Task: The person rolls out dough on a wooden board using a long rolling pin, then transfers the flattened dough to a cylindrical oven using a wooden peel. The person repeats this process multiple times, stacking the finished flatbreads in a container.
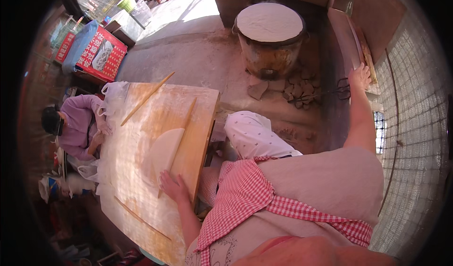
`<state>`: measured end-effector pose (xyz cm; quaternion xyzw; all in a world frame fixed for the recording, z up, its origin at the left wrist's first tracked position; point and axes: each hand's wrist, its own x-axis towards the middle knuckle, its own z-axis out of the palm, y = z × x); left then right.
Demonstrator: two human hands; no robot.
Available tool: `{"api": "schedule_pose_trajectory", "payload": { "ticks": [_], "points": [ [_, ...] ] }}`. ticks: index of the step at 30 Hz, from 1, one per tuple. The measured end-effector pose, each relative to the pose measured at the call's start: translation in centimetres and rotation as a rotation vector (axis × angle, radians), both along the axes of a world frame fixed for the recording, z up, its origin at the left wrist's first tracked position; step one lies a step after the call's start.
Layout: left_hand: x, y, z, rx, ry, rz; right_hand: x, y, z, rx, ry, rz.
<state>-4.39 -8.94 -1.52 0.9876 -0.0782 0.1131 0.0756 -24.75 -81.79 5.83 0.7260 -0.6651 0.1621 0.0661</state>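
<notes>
My left hand [173, 187] lies palm down, fingers apart, at the near end of a folded sheet of dough [166, 147] on a floured wooden board [141, 181]. A tapered rolling pin [190, 113] runs along the dough's straight edge; its far end sticks out, and my hand partly covers the near end. My right hand [360, 75] is stretched out to the far right, fingers extended, at a ledge beside a bundle of thin sticks or straw [368, 59]. Dark-handled metal tongs [342, 88] lie just left of it, and its palm is hidden.
A second rolling pin [148, 98] and a thin stick [141, 217] lie on the board. Beyond stands a round stove [272, 55] with a pale, round top, steaming slightly. Broken pieces [300, 89] lie at its base. Across the board sits another person [76, 124] in purple.
</notes>
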Motion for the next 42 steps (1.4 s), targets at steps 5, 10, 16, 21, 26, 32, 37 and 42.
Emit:
{"api": "schedule_pose_trajectory", "payload": {
  "ticks": [5,10,16,21,26,32,37,42],
  "points": [
    [0.6,-0.1,-0.2,-0.012,-0.03,-0.026,-5.8,-2.8,-3.3,-0.04,-0.008,-0.039],
    [0.9,0.1,-0.4,-0.014,-0.032,-0.037,-5.5,-6.5,-3.9,0.135,-0.178,-0.018],
    [0.7,0.1,-0.5,-0.016,-0.048,-0.024,3.9,1.5,-3.6,0.511,-1.196,0.388],
    [0.5,-0.3,0.0,-0.032,-0.043,-0.033,8.9,14.8,-7.3,0.993,-1.321,0.554],
    [0.7,-0.1,-0.6,-0.035,-0.055,-0.044,9.6,22.1,-12.0,1.125,-1.123,0.546],
    [0.6,-0.1,-1.1,-0.041,-0.102,-0.048,7.4,22.1,-13.1,1.063,-1.156,0.496],
    [0.5,-0.4,-0.5,-0.036,-0.093,-0.054,4.7,21.7,-12.3,0.995,-1.068,0.482],
    [0.6,-0.4,-0.7,-0.033,-0.091,-0.05,2.0,22.9,-13.1,0.959,-1.165,0.361]
  ]
}}
